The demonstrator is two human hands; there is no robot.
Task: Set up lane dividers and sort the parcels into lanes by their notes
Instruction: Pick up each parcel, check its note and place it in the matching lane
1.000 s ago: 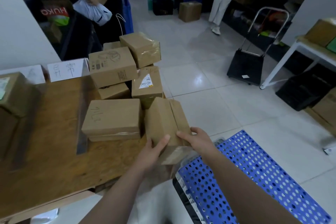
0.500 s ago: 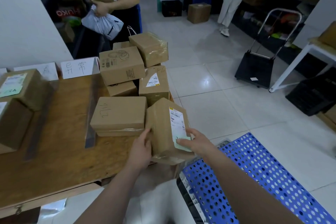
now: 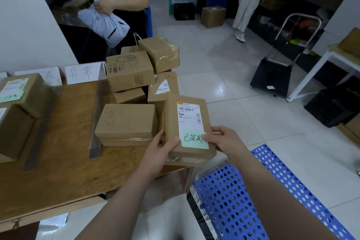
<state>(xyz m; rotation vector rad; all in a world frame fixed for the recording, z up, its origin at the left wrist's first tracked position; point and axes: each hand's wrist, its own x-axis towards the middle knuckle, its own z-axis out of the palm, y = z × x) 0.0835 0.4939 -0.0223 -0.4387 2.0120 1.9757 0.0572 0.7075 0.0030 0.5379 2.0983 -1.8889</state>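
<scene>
I hold a brown parcel (image 3: 188,126) flat, label up, over the table's right corner. My left hand (image 3: 158,155) grips its near left corner and my right hand (image 3: 224,140) its right edge. A white shipping label and a green handwritten note (image 3: 193,140) show on its top. Several more brown parcels (image 3: 128,121) are piled on the wooden table (image 3: 64,161) just left of and behind it. Two clear upright dividers (image 3: 96,121) split the tabletop into lanes. White lane signs (image 3: 83,73) with handwriting stand at the table's far edge. Two parcels (image 3: 21,91) lie in the left lane.
A blue perforated crate (image 3: 243,191) sits on the floor under my right arm. A person in black holding a white bag (image 3: 103,19) stands behind the table. Another person stands by far shelves. A folding hand cart (image 3: 272,78), a black crate and a white table are at the right.
I have turned the parcel from standing on its edge to lying flat, so its label and green note now face me. My view has shifted slightly right and closer.
</scene>
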